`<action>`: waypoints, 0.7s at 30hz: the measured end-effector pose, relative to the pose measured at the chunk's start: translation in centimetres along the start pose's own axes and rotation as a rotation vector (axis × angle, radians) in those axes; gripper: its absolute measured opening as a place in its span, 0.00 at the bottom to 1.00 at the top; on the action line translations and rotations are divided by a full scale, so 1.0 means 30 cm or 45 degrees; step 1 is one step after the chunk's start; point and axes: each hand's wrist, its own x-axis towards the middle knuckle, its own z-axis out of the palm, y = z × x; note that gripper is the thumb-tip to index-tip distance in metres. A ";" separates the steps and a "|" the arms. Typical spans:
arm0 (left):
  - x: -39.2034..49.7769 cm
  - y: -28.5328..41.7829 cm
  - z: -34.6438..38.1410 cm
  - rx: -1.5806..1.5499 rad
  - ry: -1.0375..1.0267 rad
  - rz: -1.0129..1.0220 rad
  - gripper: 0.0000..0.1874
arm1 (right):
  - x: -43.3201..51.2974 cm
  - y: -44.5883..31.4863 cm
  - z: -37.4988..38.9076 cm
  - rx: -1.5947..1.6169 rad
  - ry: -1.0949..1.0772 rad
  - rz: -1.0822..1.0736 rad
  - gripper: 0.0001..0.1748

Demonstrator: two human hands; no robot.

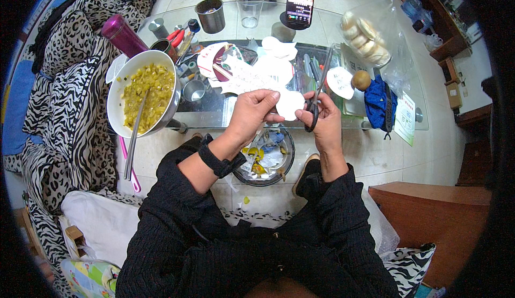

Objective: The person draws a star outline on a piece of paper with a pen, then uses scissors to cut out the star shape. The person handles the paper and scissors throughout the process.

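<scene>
Between both hands, above the near edge of the glass table, is a small white rounded piece (290, 105), likely paper. My left hand (256, 113) pinches its left side between thumb and fingers. Its right edge is touched by my right hand (323, 117), which also holds black-handled scissors (324, 70), their blades pointing up and away. Beyond the hands, cut white paper pieces (261, 72) lie in a pile, some with printing. Another white rounded piece with a red edge (340, 82) rests to the right.
At left stands a white bowl (110, 107) of chopped yellow-green food with metal chopsticks (136, 133). A phone (300, 2), a clear plastic cup (250, 10), a metal cup (210, 16), a bag of buns (366, 40), a brown round fruit (361, 80) and a blue pouch (378, 103) surround the pile. Below is a waste bin (291, 165).
</scene>
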 end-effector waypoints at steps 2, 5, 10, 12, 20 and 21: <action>0.001 -0.002 0.002 0.056 0.001 0.050 0.12 | -0.002 -0.001 0.004 -0.032 0.007 -0.028 0.21; -0.004 -0.006 0.005 0.167 -0.037 0.109 0.11 | -0.003 -0.007 0.010 -0.047 -0.006 -0.055 0.21; -0.004 -0.007 -0.002 0.300 -0.082 0.115 0.09 | -0.015 -0.008 0.019 -0.017 -0.068 -0.091 0.19; 0.001 -0.001 -0.005 0.183 0.007 0.078 0.08 | -0.020 -0.002 0.018 0.057 -0.050 -0.089 0.19; 0.000 0.029 -0.005 -0.261 0.098 0.160 0.07 | -0.056 0.048 0.069 -0.052 -0.377 -0.128 0.41; -0.002 0.030 0.001 -0.271 0.115 0.168 0.08 | -0.064 0.054 0.075 -0.067 -0.380 -0.120 0.41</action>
